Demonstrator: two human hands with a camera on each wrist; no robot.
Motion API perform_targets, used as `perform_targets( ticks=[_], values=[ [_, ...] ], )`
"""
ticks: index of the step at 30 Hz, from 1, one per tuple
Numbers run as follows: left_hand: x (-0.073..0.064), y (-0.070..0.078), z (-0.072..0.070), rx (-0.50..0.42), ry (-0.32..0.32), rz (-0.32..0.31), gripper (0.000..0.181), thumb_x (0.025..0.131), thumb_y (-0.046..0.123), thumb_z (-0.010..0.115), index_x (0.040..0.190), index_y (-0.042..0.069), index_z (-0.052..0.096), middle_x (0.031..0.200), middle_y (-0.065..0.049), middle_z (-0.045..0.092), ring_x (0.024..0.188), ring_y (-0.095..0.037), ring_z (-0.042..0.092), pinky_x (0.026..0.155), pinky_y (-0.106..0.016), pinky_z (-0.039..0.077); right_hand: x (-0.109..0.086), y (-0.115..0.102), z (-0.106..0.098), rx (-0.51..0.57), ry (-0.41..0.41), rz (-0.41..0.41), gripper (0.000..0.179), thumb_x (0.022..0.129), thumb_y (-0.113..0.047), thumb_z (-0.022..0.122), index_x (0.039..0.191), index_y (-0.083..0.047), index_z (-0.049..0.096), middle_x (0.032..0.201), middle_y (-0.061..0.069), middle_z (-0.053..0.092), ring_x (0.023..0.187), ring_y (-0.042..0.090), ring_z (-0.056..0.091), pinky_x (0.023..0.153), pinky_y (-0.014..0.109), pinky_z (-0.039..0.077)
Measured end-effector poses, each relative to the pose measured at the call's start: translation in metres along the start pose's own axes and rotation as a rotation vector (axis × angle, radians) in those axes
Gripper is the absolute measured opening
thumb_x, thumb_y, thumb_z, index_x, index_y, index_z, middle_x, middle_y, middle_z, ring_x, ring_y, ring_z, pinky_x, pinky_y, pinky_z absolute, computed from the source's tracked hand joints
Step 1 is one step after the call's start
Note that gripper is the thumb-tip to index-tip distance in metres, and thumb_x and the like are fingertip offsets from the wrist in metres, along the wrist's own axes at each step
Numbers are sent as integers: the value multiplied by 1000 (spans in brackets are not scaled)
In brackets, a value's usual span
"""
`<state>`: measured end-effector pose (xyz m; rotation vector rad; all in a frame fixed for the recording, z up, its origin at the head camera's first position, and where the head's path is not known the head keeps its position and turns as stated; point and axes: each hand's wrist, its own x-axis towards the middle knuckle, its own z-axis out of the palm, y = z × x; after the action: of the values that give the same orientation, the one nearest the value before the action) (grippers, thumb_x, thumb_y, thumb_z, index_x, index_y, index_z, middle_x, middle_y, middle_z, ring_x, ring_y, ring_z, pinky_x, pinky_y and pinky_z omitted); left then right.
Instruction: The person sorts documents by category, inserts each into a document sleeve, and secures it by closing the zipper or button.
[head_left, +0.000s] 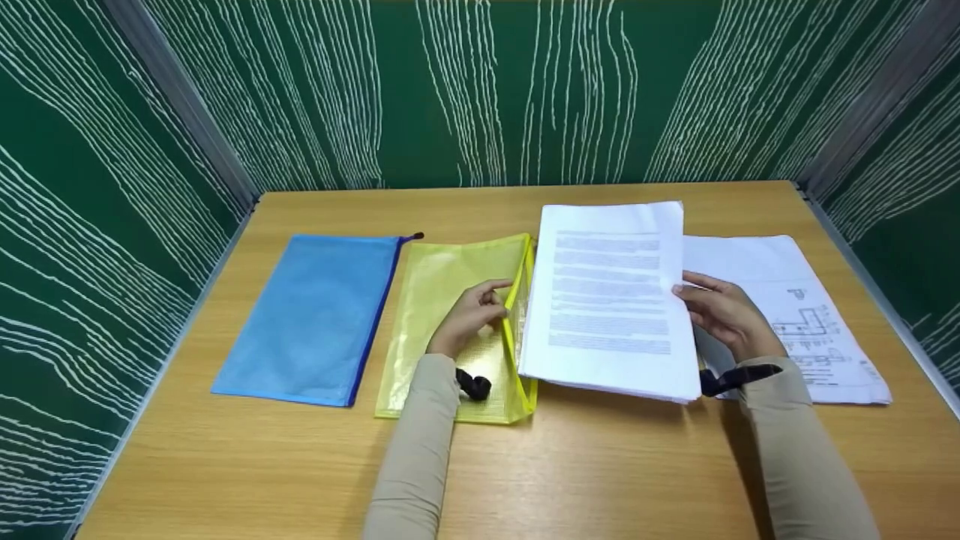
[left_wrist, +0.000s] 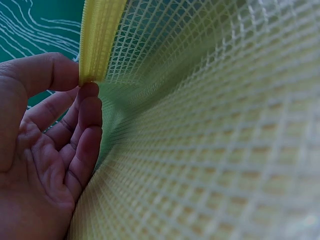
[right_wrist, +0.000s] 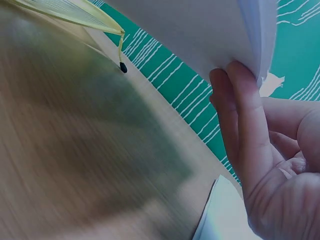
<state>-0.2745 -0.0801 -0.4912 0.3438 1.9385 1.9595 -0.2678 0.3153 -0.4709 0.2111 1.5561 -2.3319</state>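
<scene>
My left hand (head_left: 472, 315) pinches the zip edge of a yellow mesh zip pouch (head_left: 427, 300) and lifts it, so the pouch's right side gapes. Close up in the left wrist view, thumb and fingertips grip the yellow zip band (left_wrist: 100, 45). My right hand (head_left: 727, 315) holds a thick stack of printed paper (head_left: 607, 292) by its right edge, thumb on top and fingers beneath. The stack is raised above the table, its left edge at the pouch's mouth; whether it is inside cannot be told. The right wrist view shows the stack's underside (right_wrist: 200, 35) on the fingers (right_wrist: 245, 110).
A blue zip pouch (head_left: 307, 315) lies flat at the left. Another paper stack (head_left: 840, 360) with a printed drawing lies at the right, partly behind my right hand. Green panels (head_left: 510, 97) with white lines wall the wooden table (head_left: 600, 480) at the back and sides.
</scene>
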Motion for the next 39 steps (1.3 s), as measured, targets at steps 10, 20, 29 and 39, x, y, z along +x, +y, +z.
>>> perform_targets(
  ticks=[10,20,29,39],
  values=[
    [1,0,1,15,3,-1,56,87,-7,53,142,2,45,79,-1,45,67,-14,39,65,-30,38,-3,-4,1,44,13,-11,25,92,2,59,98,-16,75,89,5,74,76,15,72,67,22,57],
    [2,0,0,25,5,-9,55,87,-6,51,142,2,45,77,-1,47,66,-15,39,66,-30,39,-6,-7,2,100,6,3,25,93,2,57,99,-14,74,90,7,74,78,16,72,68,23,58],
    [14,-20,-4,-3,29,7,57,86,-6,52,141,7,47,78,0,44,66,-15,37,64,-29,36,-6,-2,4,22,-8,30,26,93,1,58,99,-18,74,90,6,74,75,15,72,65,23,57],
    [14,-23,-4,41,50,1,52,87,-3,54,137,13,52,80,0,45,66,-13,38,63,-26,39,-6,7,1,-46,-35,43,28,92,2,59,100,-21,72,90,6,74,74,15,72,65,22,57]
  ],
)
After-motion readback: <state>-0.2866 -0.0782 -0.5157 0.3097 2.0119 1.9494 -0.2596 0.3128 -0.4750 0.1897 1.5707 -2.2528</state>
